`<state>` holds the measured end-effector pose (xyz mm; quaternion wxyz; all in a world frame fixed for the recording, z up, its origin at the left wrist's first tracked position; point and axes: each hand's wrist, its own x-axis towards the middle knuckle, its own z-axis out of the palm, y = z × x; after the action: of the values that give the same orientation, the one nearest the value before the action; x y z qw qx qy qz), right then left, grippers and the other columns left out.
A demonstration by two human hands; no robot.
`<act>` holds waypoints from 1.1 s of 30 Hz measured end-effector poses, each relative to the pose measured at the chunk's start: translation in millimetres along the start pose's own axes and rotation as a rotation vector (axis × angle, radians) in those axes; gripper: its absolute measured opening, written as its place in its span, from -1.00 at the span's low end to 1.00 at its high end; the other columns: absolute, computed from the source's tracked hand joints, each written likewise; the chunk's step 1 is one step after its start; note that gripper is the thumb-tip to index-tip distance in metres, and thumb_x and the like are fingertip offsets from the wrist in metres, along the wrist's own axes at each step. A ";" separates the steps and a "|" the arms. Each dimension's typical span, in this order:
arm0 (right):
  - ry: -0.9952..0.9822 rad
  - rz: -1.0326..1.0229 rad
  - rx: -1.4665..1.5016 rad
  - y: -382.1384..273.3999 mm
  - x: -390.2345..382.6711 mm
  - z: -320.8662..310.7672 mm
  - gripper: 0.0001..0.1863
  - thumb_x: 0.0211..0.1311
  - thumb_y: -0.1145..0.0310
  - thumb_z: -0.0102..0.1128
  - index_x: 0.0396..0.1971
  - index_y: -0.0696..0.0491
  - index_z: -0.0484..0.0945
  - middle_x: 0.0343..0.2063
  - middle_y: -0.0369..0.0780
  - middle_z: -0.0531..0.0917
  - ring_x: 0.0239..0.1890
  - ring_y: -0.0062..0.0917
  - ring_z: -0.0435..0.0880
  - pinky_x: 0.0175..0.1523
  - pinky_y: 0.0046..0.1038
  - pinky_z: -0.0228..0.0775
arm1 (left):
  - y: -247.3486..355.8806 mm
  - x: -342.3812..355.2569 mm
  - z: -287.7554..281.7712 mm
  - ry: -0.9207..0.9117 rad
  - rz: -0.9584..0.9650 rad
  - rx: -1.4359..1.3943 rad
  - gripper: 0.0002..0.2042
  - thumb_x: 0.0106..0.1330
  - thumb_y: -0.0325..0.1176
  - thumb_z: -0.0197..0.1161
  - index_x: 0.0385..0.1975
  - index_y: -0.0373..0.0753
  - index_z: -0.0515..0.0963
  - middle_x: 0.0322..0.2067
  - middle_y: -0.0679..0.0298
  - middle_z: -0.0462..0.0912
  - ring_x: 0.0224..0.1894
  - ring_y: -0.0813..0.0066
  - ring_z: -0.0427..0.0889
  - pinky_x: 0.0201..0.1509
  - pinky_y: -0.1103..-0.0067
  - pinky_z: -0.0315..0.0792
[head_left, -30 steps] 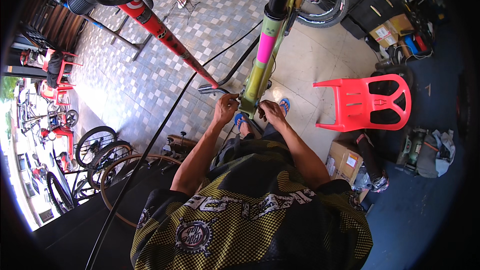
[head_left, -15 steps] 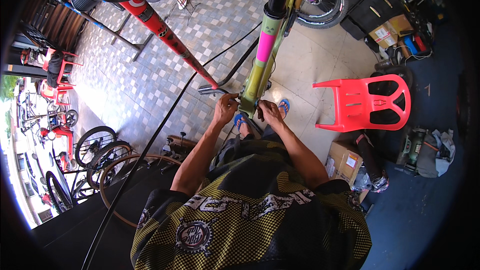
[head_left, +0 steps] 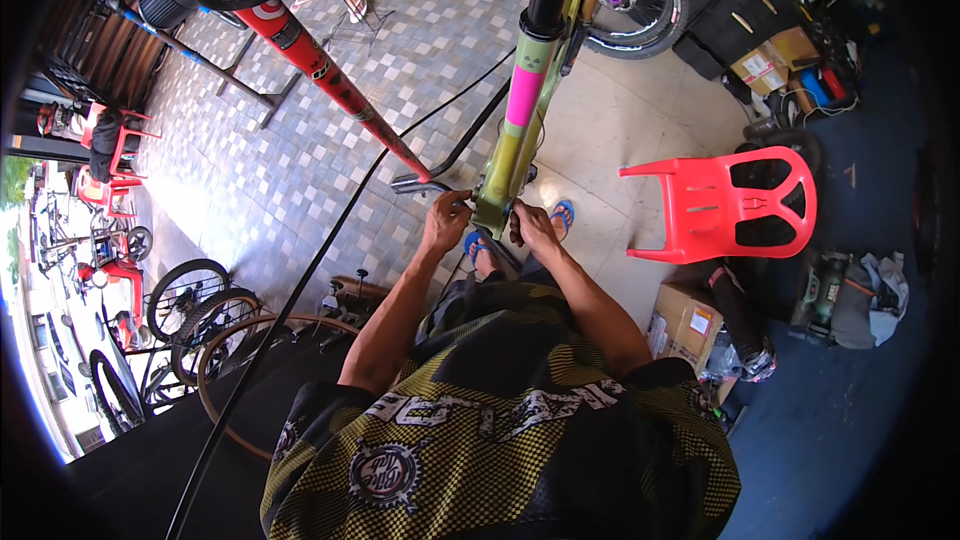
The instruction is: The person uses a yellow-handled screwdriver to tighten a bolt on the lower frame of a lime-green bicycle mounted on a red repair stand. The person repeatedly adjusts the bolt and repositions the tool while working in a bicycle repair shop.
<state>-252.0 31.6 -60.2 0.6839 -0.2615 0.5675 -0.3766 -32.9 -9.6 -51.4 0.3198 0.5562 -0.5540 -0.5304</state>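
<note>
The green bike frame [head_left: 507, 160] slants down from the top of the view, and its low end sits between the two hands, above the feet. The left hand [head_left: 445, 224] has bent fingers on the left side of that end; I can't tell if they pinch anything. The right hand [head_left: 535, 228] is curled at the other side, and I can't tell what is under its fingers. To do this well, I think both hands should push gently and evenly, so the frame does not swing, and small parts should be held so they don't drop. There is big pale writing and a round badge on the yellow and black shirt [head_left: 480, 420], a dark sign above the frame's pink band [head_left: 523, 95], small marks on the red tube [head_left: 340, 88], and a white label on the brown box [head_left: 673, 328].
</note>
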 end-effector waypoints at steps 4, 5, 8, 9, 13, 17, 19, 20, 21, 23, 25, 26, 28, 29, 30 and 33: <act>0.042 0.036 -0.092 -7.0 -6.0 0.0 -0.55 0.54 0.03 0.05 -0.43 0.09 0.55 -0.63 -0.30 0.54 -0.62 -0.62 0.55 -0.55 -0.52 0.32 | -7.2 -1.4 -3.4 -0.011 -0.047 0.036 -0.59 0.19 -0.47 0.20 0.07 -0.41 0.60 -0.17 0.07 0.67 -0.28 0.35 0.77 -0.25 0.49 0.62; 0.061 -0.015 -0.107 -7.7 -6.8 1.3 -0.55 0.54 0.03 0.05 -0.43 0.10 0.56 -0.62 -0.30 0.55 -0.62 -0.62 0.55 -0.55 -0.52 0.32 | -9.9 -1.6 -3.5 -0.007 -0.038 0.041 -0.57 0.20 -0.45 0.20 0.09 -0.39 0.59 -0.20 0.09 0.70 -0.31 0.37 0.76 -0.27 0.50 0.61; 0.085 -0.141 -0.162 2.9 0.5 -5.7 -0.55 0.53 0.03 0.05 -0.42 0.11 0.58 -0.60 -0.30 0.56 -0.61 -0.62 0.55 -0.54 -0.52 0.33 | -8.3 0.8 -1.8 -0.024 -0.016 0.062 -0.55 0.20 -0.40 0.21 0.13 -0.36 0.58 -0.25 0.09 0.73 -0.36 0.39 0.75 -0.29 0.51 0.60; 0.056 -0.159 -0.187 3.5 4.6 -7.3 -0.55 0.53 0.03 0.06 -0.41 0.11 0.59 -0.60 -0.31 0.56 -0.61 -0.62 0.56 -0.54 -0.52 0.34 | -7.2 1.2 -1.7 -0.029 -0.013 0.072 -0.55 0.20 -0.39 0.21 0.13 -0.36 0.58 -0.26 0.09 0.74 -0.36 0.39 0.75 -0.29 0.51 0.60; 0.022 0.022 -0.087 -3.2 2.3 -1.0 -0.58 0.53 0.07 0.06 -0.39 0.13 0.60 -0.57 -0.31 0.58 -0.59 -0.62 0.58 -0.53 -0.52 0.36 | -10.3 0.1 -3.9 -0.022 0.001 0.073 -0.55 0.21 -0.39 0.22 0.12 -0.38 0.58 -0.16 0.07 0.69 -0.33 0.36 0.76 -0.29 0.51 0.60; 0.027 -0.035 -0.133 -10.5 -6.2 -0.1 -0.55 0.54 0.05 0.04 -0.43 0.11 0.59 -0.60 -0.32 0.56 -0.61 -0.62 0.58 -0.54 -0.52 0.35 | -12.2 -1.7 -4.7 -0.029 0.004 0.072 -0.55 0.21 -0.39 0.22 0.12 -0.40 0.58 -0.06 0.07 0.62 -0.28 0.34 0.77 -0.29 0.50 0.61; 0.020 -0.153 -0.177 -4.8 -3.5 -6.8 -0.52 0.55 0.02 0.03 -0.45 0.10 0.58 -0.61 -0.32 0.56 -0.61 -0.62 0.58 -0.55 -0.52 0.34 | -4.7 -1.2 -2.6 -0.031 -0.004 0.070 -0.57 0.20 -0.44 0.20 0.09 -0.41 0.60 -0.08 0.06 0.62 -0.24 0.31 0.78 -0.23 0.49 0.62; 0.009 -0.120 -0.151 -1.3 -1.9 -8.9 -0.53 0.54 0.02 0.04 -0.44 0.10 0.59 -0.60 -0.32 0.56 -0.60 -0.62 0.58 -0.54 -0.53 0.34 | -1.0 -1.1 -0.1 -0.019 0.001 0.066 -0.59 0.18 -0.48 0.19 0.06 -0.41 0.61 -0.11 0.04 0.64 -0.22 0.28 0.78 -0.18 0.47 0.62; -0.009 -0.086 -0.124 -0.4 -0.4 -8.0 -0.54 0.54 0.02 0.05 -0.42 0.11 0.59 -0.59 -0.32 0.57 -0.59 -0.62 0.59 -0.54 -0.53 0.35 | -1.1 -1.2 0.4 -0.001 0.005 0.064 -0.60 0.16 -0.52 0.17 0.03 -0.41 0.62 -0.14 0.02 0.66 -0.20 0.25 0.78 -0.12 0.45 0.62; -0.015 -0.026 -0.099 1.3 1.4 -8.7 -0.56 0.53 0.03 0.07 -0.39 0.12 0.59 -0.57 -0.31 0.58 -0.58 -0.62 0.59 -0.53 -0.53 0.35 | -1.4 -0.7 1.2 0.011 0.026 0.050 -0.60 0.15 -0.52 0.17 0.02 -0.41 0.63 -0.16 0.01 0.67 -0.20 0.22 0.77 -0.12 0.45 0.61; -0.008 0.030 -0.107 -2.3 0.5 -4.8 -0.58 0.52 0.06 0.08 -0.37 0.13 0.59 -0.56 -0.31 0.59 -0.58 -0.62 0.59 -0.53 -0.53 0.35 | -13.5 -0.3 -1.8 0.006 0.048 0.077 -0.59 0.16 -0.48 0.18 0.05 -0.41 0.61 -0.13 0.03 0.64 -0.19 0.23 0.77 -0.17 0.46 0.61; 0.002 -0.018 -0.132 -4.3 -2.2 -1.4 -0.58 0.52 0.05 0.08 -0.38 0.12 0.59 -0.58 -0.31 0.58 -0.59 -0.62 0.58 -0.53 -0.53 0.35 | -21.9 0.5 -6.4 -0.009 0.059 0.111 -0.57 0.18 -0.45 0.19 0.09 -0.41 0.59 -0.10 0.05 0.62 -0.18 0.26 0.77 -0.23 0.47 0.62; 0.043 -0.114 -0.179 -3.4 -6.7 -1.5 -0.57 0.53 0.05 0.07 -0.39 0.12 0.58 -0.61 -0.31 0.57 -0.61 -0.62 0.57 -0.53 -0.52 0.35 | -23.6 0.9 -5.1 -0.008 0.072 0.129 -0.57 0.18 -0.45 0.19 0.08 -0.40 0.59 -0.10 0.04 0.62 -0.17 0.22 0.75 -0.22 0.46 0.61; 0.039 -0.139 -0.199 -4.5 -5.7 -0.8 -0.57 0.53 0.04 0.07 -0.39 0.12 0.59 -0.60 -0.31 0.57 -0.61 -0.62 0.57 -0.54 -0.52 0.34 | -24.5 -0.1 -2.3 0.019 0.071 0.118 -0.59 0.15 -0.49 0.17 0.04 -0.38 0.63 -0.14 0.00 0.64 -0.17 0.17 0.72 -0.15 0.44 0.58; 0.048 -0.169 -0.217 2.3 0.8 -8.0 -0.56 0.53 0.04 0.07 -0.38 0.12 0.59 -0.60 -0.31 0.58 -0.61 -0.62 0.57 -0.54 -0.51 0.34 | -18.4 1.2 2.1 0.034 0.079 0.104 -0.60 0.12 -0.53 0.16 -0.01 -0.36 0.66 -0.17 -0.04 0.67 -0.16 0.11 0.70 -0.09 0.41 0.56; 0.005 -0.116 -0.181 9.3 6.7 -10.3 -0.59 0.52 0.05 0.08 -0.34 0.12 0.60 -0.57 -0.31 0.58 -0.59 -0.63 0.58 -0.53 -0.52 0.35 | -14.2 -0.4 3.0 0.044 0.069 0.087 -0.60 0.13 -0.53 0.14 0.00 -0.35 0.66 -0.17 -0.03 0.67 -0.14 0.10 0.70 -0.08 0.42 0.56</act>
<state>-259.5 32.3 -73.6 0.6331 -0.3539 0.5846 -0.3635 -31.7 -5.9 -65.4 0.3256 0.5616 -0.5884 -0.4820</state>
